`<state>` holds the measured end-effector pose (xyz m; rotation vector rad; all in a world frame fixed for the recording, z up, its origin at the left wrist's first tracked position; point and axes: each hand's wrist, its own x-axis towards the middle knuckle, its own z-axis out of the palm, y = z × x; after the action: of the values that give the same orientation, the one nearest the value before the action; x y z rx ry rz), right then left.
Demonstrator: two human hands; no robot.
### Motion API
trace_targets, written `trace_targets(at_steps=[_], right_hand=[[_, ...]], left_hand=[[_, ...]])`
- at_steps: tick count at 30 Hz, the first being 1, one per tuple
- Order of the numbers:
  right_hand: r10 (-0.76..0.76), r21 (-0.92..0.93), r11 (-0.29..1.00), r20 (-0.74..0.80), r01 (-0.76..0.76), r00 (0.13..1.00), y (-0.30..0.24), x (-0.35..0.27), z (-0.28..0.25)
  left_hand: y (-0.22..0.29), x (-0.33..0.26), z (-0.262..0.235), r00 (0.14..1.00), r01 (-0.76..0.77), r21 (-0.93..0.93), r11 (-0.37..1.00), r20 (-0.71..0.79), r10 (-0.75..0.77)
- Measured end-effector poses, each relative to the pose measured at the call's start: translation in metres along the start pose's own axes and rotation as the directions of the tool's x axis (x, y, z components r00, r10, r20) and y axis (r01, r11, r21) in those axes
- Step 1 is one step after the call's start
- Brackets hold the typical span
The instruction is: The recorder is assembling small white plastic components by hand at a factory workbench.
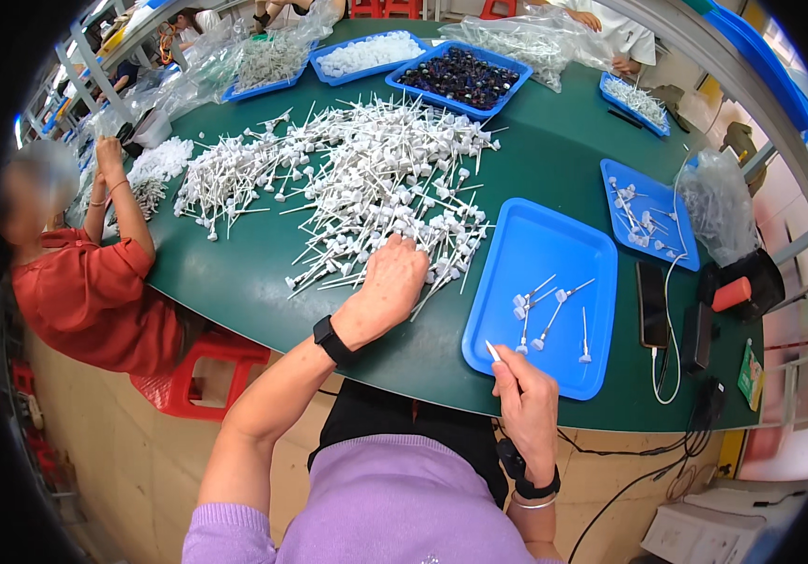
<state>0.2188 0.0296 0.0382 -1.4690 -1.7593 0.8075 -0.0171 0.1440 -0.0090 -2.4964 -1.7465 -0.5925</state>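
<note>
A large heap of small white sticks with knob-like heads [380,160] covers the middle of the green table. At its near edge lies my left hand [387,289], fingers curled in among the sticks; its fingertips are hidden, so what they grip cannot be made out. My right hand [528,399] is closed at the near left corner of a blue tray [554,230]. Between thumb and fingers it pinches a slim white pointed piece [492,351], most of which the hand covers. Inside the tray lie several loose white-headed sticks [562,295].
A smaller blue tray [622,175] with similar sticks stands to the right, beside a phone [651,305] and white cable. Farther back are trays of dark pieces [465,80] and white pieces [371,54]. A co-worker in red [94,301] sits at the left near a red stool [206,376].
</note>
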Motion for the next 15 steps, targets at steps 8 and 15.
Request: trace_targets(at_steps=[8, 15], right_hand=[[-0.098, 0.080, 0.992, 0.028, 0.095, 0.995, -0.010, 0.009, 0.017], [-0.177, 0.088, 0.981, 0.013, 0.175, 0.984, -0.016, 0.012, 0.023]], left_hand=[[0.002, -0.033, -0.018, 0.999, 0.032, -0.192, 0.981, -0.028, -0.038], [0.021, -0.064, -0.052, 0.971, 0.189, -0.537, 0.822, -0.020, -0.236]])
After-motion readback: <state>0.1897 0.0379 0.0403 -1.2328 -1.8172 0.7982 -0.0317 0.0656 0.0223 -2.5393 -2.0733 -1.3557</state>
